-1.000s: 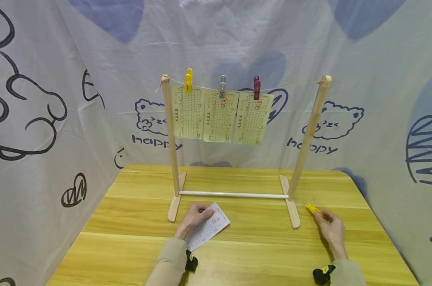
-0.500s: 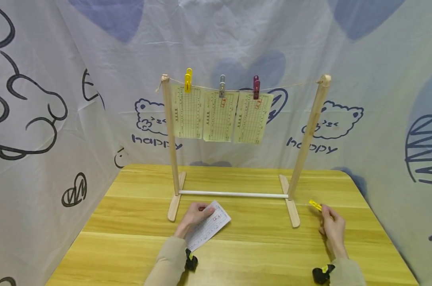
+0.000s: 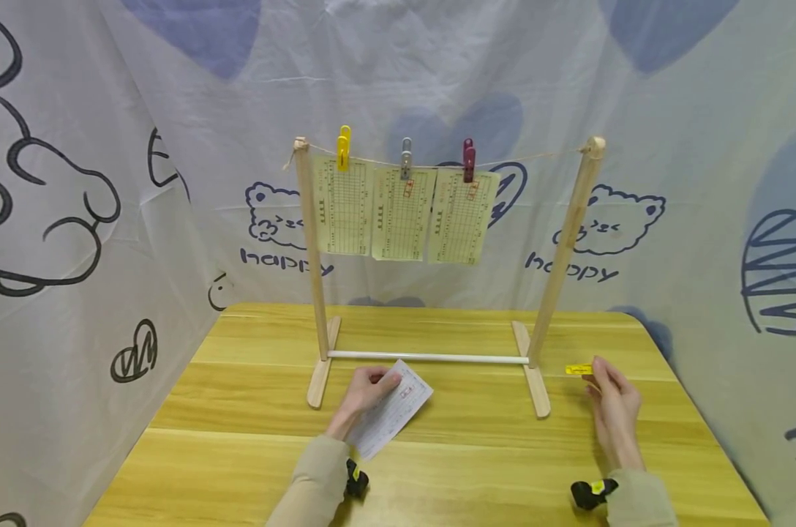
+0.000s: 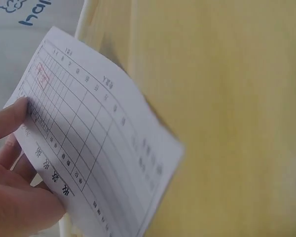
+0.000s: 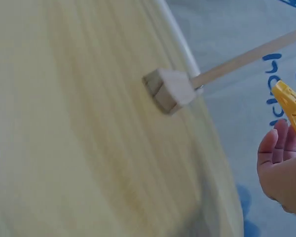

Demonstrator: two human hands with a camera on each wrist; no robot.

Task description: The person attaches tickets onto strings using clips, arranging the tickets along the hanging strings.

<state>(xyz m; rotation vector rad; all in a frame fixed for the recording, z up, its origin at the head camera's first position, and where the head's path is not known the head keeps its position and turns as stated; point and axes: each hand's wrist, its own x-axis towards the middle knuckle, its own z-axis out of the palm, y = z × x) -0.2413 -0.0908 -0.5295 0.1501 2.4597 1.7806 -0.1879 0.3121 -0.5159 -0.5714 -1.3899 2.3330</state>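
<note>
My left hand (image 3: 363, 395) pinches a white printed receipt slip (image 3: 393, 411) by its edge, thumb on top, above the table in front of the rack. In the left wrist view the slip (image 4: 93, 133) shows a ruled grid and a small red stamp. Off to the right of the rack, my right hand (image 3: 617, 406) holds a yellow clothespin (image 3: 578, 369) at the fingertips. The right wrist view shows this clothespin (image 5: 290, 104) partly cut off by the frame edge. Neither the slip nor this clothespin touches the string.
A wooden rack (image 3: 314, 256) carries a string with three yellowish slips (image 3: 404, 219), each under a clip: a yellow clothespin (image 3: 343, 150), a grey one (image 3: 407, 157) and a dark red one (image 3: 468, 159). A white crossbar (image 3: 427, 357) joins its feet on the wooden table (image 3: 437, 468).
The right hand has lifted slightly and turned the yellow clothespin from slanted to nearly level. The left hand has shifted a little up and right with the slip.
</note>
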